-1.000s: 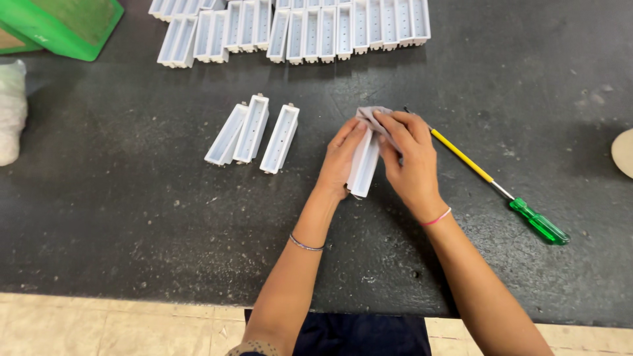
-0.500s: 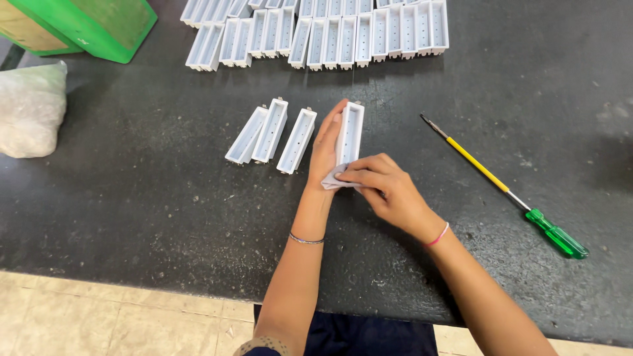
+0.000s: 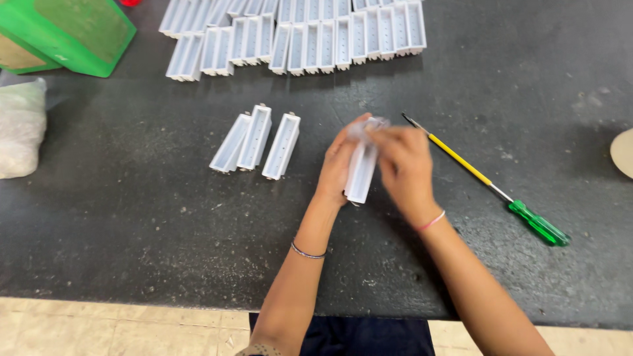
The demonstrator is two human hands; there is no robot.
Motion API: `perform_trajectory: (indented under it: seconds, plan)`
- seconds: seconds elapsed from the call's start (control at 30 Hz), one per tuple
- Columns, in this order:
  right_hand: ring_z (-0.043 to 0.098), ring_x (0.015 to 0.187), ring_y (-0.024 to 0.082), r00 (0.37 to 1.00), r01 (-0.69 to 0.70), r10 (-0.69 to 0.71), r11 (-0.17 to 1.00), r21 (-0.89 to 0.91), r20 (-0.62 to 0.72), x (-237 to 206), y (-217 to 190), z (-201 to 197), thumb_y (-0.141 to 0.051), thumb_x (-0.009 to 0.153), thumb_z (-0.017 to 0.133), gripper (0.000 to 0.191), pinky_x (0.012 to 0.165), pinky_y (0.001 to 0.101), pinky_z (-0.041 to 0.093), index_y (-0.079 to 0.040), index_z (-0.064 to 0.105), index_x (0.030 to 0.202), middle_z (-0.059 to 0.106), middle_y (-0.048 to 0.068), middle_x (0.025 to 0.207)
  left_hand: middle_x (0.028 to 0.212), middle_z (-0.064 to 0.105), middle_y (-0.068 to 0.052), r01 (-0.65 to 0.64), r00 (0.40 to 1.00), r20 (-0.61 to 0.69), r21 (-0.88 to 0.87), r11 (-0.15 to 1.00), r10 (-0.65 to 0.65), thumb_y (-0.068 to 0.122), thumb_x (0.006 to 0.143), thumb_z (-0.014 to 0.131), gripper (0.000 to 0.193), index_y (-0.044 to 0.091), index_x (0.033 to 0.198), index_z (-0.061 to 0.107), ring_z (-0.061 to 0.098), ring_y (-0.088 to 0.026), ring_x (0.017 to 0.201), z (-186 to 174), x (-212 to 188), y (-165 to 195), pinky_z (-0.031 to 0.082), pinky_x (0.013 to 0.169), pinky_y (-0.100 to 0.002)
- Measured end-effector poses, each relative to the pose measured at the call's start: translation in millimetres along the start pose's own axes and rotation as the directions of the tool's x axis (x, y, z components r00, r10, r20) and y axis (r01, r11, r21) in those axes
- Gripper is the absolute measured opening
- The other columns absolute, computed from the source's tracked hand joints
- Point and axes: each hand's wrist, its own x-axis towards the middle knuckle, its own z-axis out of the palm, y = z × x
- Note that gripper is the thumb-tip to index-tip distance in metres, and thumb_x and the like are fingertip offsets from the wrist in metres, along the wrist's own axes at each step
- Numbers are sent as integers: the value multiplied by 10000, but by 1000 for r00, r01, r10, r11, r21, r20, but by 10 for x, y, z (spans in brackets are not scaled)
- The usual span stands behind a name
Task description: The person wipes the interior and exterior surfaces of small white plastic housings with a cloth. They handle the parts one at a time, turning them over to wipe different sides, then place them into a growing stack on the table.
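Both hands hold one long white plastic trough-shaped part (image 3: 362,173) just above the dark table (image 3: 132,217). My left hand (image 3: 339,161) grips its left side. My right hand (image 3: 403,165) is blurred and closes over the part's far end and right side. Three matching white parts (image 3: 256,142) lie side by side to the left of my hands, apart from them.
A row of several more white parts (image 3: 310,33) lines the far edge. A green box (image 3: 72,33) stands at the far left, a clear plastic bag (image 3: 20,128) below it. A yellow-shafted screwdriver with a green handle (image 3: 488,181) lies to the right.
The white part has been turned and lifted between the hands. My right hand moved from the part's near end up to its far end.
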Motion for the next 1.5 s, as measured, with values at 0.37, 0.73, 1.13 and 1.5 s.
perform_trajectory:
  seconds: [0.37,0.73,1.13,1.5]
  plan:
    - [634,1067,291,970,-96,45,974,204,238,-5,-96,17,90,834,665,452,913,378,529,-121,736,1227,691,86,1184,1282,649,-91,-56,997,-47,80,995,60,264,1117,535,427,30,1472,560,628,-147,1078,-143,10,176,539,903,-303]
    - [624,1077,280,938,-19,-108,932,362,328,-145,-236,168,72,804,693,440,951,371,511,-120,743,1197,660,76,1147,1348,623,-56,-263,939,-207,83,961,274,292,1106,490,463,38,1492,512,595,-128,1195,-389,101,381,490,1021,-278]
    - [690,1002,239,980,-160,122,952,262,155,-40,-128,65,121,919,611,361,841,306,556,-67,737,1200,655,107,1167,966,639,-2,-276,952,-119,70,958,283,385,1122,504,464,140,1516,513,612,-75,668,-473,96,576,521,534,-240]
    - [622,1060,288,954,67,-136,965,252,267,-138,-339,185,37,810,741,420,906,375,520,-108,734,1205,668,84,1195,1229,545,-126,-194,944,-235,165,967,229,363,1134,466,522,76,1568,508,511,-197,957,-330,32,597,442,801,-343]
